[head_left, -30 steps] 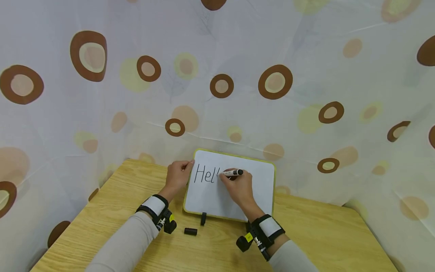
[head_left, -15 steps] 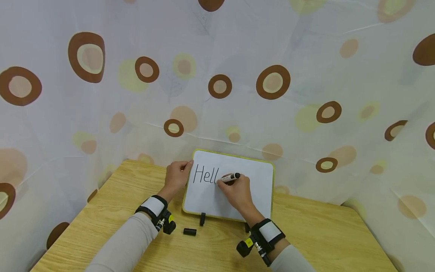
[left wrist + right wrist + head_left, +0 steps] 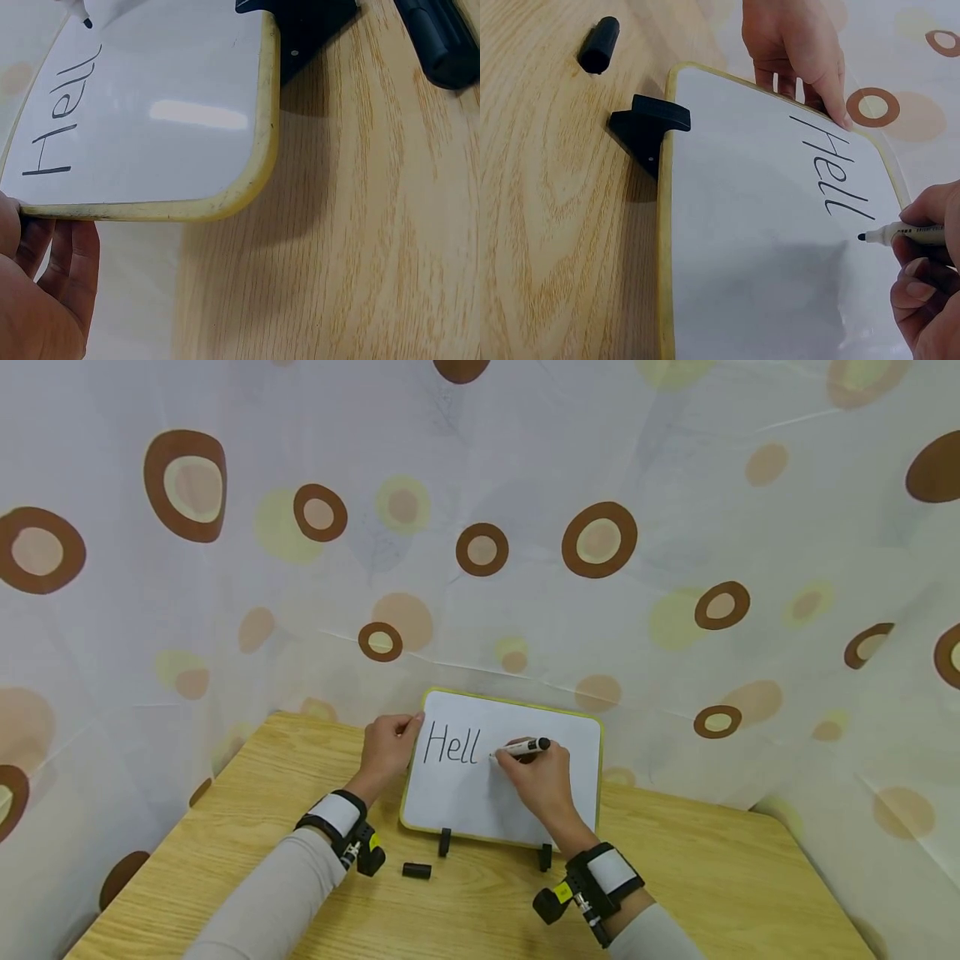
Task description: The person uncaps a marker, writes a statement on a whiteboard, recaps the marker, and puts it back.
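Note:
A white whiteboard (image 3: 457, 797) with a yellow rim leans back on the table, bearing the handwritten letters "Hell" (image 3: 832, 169) in black. My left hand (image 3: 386, 747) pinches its left edge, thumb at the front and fingers behind, as the left wrist view shows. In my right hand (image 3: 546, 781) is a black-tipped marker (image 3: 525, 747), held between thumb and fingers like a pen. Its tip (image 3: 862, 237) is just right of the last letter; whether it touches the surface I cannot tell.
Two black stand feet (image 3: 445, 842) hold the board's lower edge. The black marker cap (image 3: 417, 870) lies on the wooden table (image 3: 480, 910) in front of the board. Behind the table hangs a pale curtain (image 3: 525, 627) with brown circles.
My right hand drew the second "l" downward, then moved right with the marker, uncovering the letter. My left hand keeps its hold on the board's edge.

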The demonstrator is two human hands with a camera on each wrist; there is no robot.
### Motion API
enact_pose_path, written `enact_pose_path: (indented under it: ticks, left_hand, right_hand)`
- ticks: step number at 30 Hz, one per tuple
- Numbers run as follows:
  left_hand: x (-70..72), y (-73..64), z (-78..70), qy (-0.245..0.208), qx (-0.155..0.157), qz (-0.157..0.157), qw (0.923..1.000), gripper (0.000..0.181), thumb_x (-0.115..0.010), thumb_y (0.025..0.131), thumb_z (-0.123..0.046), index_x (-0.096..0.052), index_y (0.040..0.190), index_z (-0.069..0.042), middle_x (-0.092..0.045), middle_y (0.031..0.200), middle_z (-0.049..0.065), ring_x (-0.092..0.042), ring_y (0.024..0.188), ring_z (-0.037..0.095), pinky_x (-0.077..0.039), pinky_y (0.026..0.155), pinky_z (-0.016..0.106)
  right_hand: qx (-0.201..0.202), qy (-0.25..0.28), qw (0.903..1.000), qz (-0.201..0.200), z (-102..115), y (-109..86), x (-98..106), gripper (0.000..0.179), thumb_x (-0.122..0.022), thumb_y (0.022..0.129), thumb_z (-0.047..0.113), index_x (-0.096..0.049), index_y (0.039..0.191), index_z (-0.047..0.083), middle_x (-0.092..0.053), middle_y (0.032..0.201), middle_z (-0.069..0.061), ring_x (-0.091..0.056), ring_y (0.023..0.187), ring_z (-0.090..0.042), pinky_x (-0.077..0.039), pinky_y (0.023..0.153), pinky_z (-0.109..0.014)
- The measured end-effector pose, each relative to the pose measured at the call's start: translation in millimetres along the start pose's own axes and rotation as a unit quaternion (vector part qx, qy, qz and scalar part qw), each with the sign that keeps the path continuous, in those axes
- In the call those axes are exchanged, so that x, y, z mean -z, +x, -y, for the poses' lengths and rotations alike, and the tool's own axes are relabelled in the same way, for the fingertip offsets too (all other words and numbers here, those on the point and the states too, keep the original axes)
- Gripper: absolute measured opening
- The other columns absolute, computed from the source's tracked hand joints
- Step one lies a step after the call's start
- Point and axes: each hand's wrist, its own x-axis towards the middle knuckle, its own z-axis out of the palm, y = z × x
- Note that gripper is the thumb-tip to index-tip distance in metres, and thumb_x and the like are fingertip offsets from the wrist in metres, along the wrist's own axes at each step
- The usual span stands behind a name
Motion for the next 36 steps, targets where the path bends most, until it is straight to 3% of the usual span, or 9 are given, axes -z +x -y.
enact_pose_path:
  ticks: [14, 36]
  left_hand:
    - [0.0, 0.5, 1.5, 0.003, -0.001, -0.006, 1.0, 0.035, -0.058, 0.106, -0.031, -0.079, 0.1, -0.004, -0.072, 0.087, 0.009, -0.059, 0.076, 0.021, -0.044, 0.062, 0.028]
    - [-0.1, 3.1, 3.7, -0.002, -0.005, -0.001, 1.0, 0.034, -0.059, 0.106, -0.031, -0.079, 0.098, -0.005, -0.072, 0.086, 0.008, -0.059, 0.074, 0.02, -0.044, 0.058, 0.028]
  right_hand:
    - [0.005, 0.037, 0.9993, -0.01, -3.7, -1.2, -4.7, 0.004, -0.08, 0.087, 0.009, -0.079, 0.089, 0.006, -0.074, 0.08, -0.006, -0.061, 0.063, -0.016, -0.048, 0.057, -0.026]
    - [0.009, 0.035, 0.9992, -0.02, -2.6, 1.3, -12.5, 0.004, -0.08, 0.086, 0.007, -0.079, 0.09, 0.005, -0.073, 0.08, -0.007, -0.06, 0.062, -0.016, -0.049, 0.056, -0.026]
